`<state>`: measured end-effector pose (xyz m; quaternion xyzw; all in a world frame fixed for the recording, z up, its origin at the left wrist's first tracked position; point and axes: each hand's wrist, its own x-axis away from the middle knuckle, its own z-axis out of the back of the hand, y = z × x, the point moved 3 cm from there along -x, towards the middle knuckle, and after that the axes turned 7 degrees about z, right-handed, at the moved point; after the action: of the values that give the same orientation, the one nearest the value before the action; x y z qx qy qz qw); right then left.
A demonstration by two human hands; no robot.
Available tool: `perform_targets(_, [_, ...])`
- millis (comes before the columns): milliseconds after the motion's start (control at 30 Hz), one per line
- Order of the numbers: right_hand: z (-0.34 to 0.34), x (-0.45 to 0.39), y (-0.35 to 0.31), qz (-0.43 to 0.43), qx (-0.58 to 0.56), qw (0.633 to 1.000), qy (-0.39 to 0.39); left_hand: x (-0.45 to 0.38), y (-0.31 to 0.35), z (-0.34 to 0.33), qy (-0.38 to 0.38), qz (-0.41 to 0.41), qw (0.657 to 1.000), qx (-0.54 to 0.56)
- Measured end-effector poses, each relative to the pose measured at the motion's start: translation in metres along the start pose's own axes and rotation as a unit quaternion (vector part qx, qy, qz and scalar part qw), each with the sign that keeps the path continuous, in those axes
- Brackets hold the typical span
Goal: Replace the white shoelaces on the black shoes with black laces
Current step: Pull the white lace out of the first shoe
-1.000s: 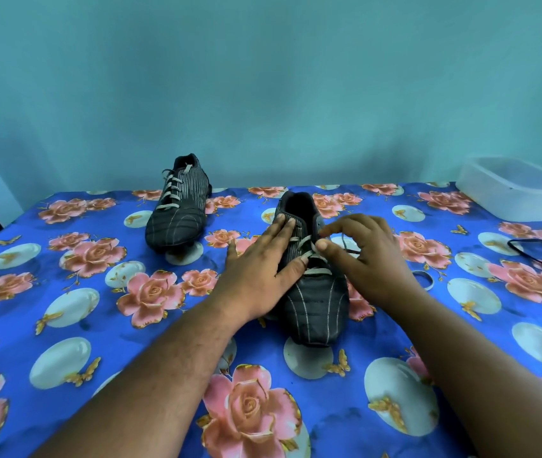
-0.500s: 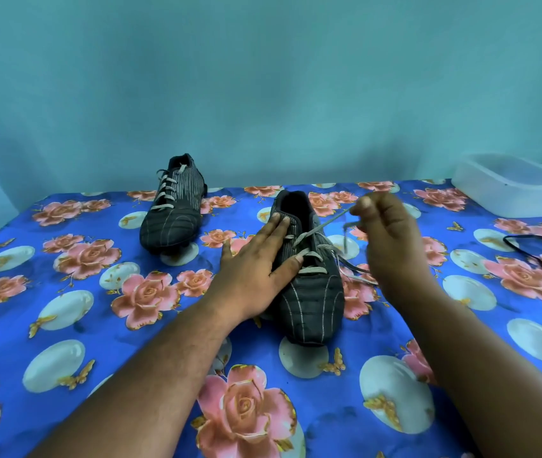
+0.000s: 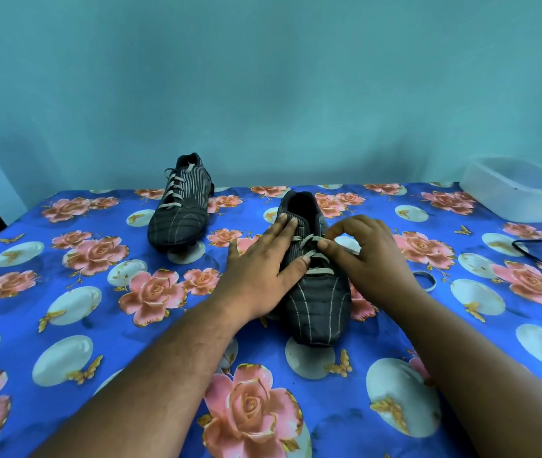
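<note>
While the left hand (image 3: 263, 269) lies flat on the near black shoe (image 3: 316, 292), fingers straight along its left flank and thumb reaching across toward the eyelets, the right hand (image 3: 367, 256) curls over the laces from the other side. Its thumb and forefinger pinch the white lace (image 3: 312, 256) at one of the upper crossings — the other fingers arch loosely above. This shoe sits directly between the two hands, toe pointing back toward the person, its lower rows threaded with white lace.

Beyond the left hand's fingertips and further to the left stands the second black shoe (image 3: 180, 209), laced to the top with its own white lace (image 3: 175, 186), well apart from both hands. To the right of the right hand, just beside the wrist, a thin ring-shaped band (image 3: 426, 280) lies on the floral blue tablecloth (image 3: 64, 325). Further right, near the cloth's edge, a black lace (image 3: 540, 251) loops across the pattern — untouched by either hand. Beyond it, at the far right corner, sits a translucent plastic tub (image 3: 517, 190).
</note>
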<state>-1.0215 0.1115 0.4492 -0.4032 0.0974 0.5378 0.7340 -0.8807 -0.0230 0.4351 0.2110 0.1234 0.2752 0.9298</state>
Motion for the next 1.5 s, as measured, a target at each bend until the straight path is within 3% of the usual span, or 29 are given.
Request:
perform_targets(67, [0.002,0.000,-0.004,0.025,-0.008,1.000,0.014,0.000,0.000,0.000,0.000,0.000,1.000,0.000])
perform_targets(167, [0.011,0.000,-0.009,0.006,-0.125,0.991,0.050,0.001,0.000,0.000,0.003,-0.002,1.000,0.007])
perform_targets(300, [0.024,0.000,-0.018,0.010,-0.229,0.961,0.153,0.000,-0.001,0.001,0.007,-0.005,1.000,0.014])
perform_targets(467, [0.044,-0.003,-0.009,-0.043,-0.219,0.928,0.298,0.000,0.000,0.000,0.003,0.001,1.000,0.009])
perform_targets(600, [0.050,-0.001,0.020,-0.142,-0.177,0.919,0.322,0.000,0.001,0.001,0.022,-0.004,1.000,-0.001])
perform_targets(667, [0.048,-0.001,0.031,-0.184,-0.151,0.924,0.299,0.001,0.003,0.004,0.063,-0.012,0.998,0.001])
perform_targets(767, [0.036,0.000,0.035,-0.203,-0.027,0.964,0.169,0.003,0.010,0.007,0.142,-0.029,0.988,0.043])
perform_targets(833, [0.023,0.000,0.026,-0.167,0.032,0.983,0.073,0.002,0.014,0.008,0.189,-0.037,0.978,0.084])
perform_targets(933, [0.005,0.000,0.012,-0.060,0.021,0.998,-0.020,-0.001,0.018,0.007,0.232,-0.047,0.966,0.101])
perform_targets(1033, [-0.005,0.003,0.008,-0.020,0.010,0.995,-0.093,-0.003,0.016,0.006,0.237,-0.043,0.963,0.120])
perform_targets(1267, [-0.008,0.005,0.009,-0.027,-0.007,0.992,-0.124,-0.009,0.009,0.003,0.193,0.015,0.973,0.124])
perform_targets(1433, [-0.015,0.005,0.019,-0.064,-0.039,0.988,-0.137,-0.015,-0.006,0.007,0.156,0.123,0.971,0.133])
perform_targets(1500, [-0.015,0.005,0.020,-0.065,-0.038,0.988,-0.137,-0.015,-0.007,0.005,0.156,0.113,0.970,0.145])
